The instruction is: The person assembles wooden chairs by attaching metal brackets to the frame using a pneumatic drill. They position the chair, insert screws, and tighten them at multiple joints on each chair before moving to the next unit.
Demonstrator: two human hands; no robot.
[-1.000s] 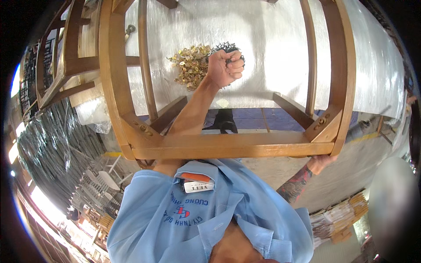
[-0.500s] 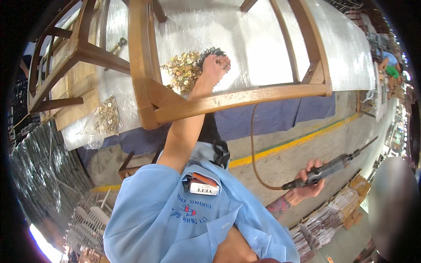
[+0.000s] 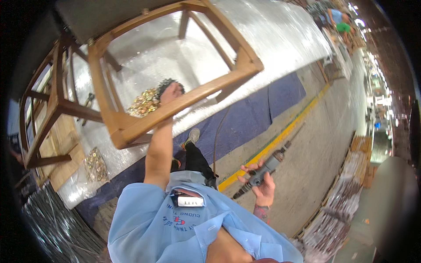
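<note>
My left hand (image 3: 172, 92) reaches under the front rail of a brown wooden chair frame (image 3: 193, 94), fingers curled on a pile of small black screws (image 3: 165, 82). The hand is slightly blurred; dark bits show at the fingers. Touching that pile is a heap of brass-coloured metal hardware (image 3: 144, 104). Out to the right, my right hand (image 3: 258, 182) is wrapped round a grey and black power screwdriver (image 3: 267, 167). Its long thin bit points up and to the right, and a hose hangs near it.
A second wooden chair frame (image 3: 55, 105) stands at the left, near a hammer-like tool (image 3: 88, 101). A clear bag of hardware (image 3: 95, 166) lies on the plastic-covered table (image 3: 272, 39). Wrapped stacks (image 3: 329, 219) line the lower right. Another person (image 3: 337, 17) is far off at upper right.
My view has turned, and the chair frame appears further left. The screwdriver is tilted more steeply in my right hand. My left hand stays at the black screws.
</note>
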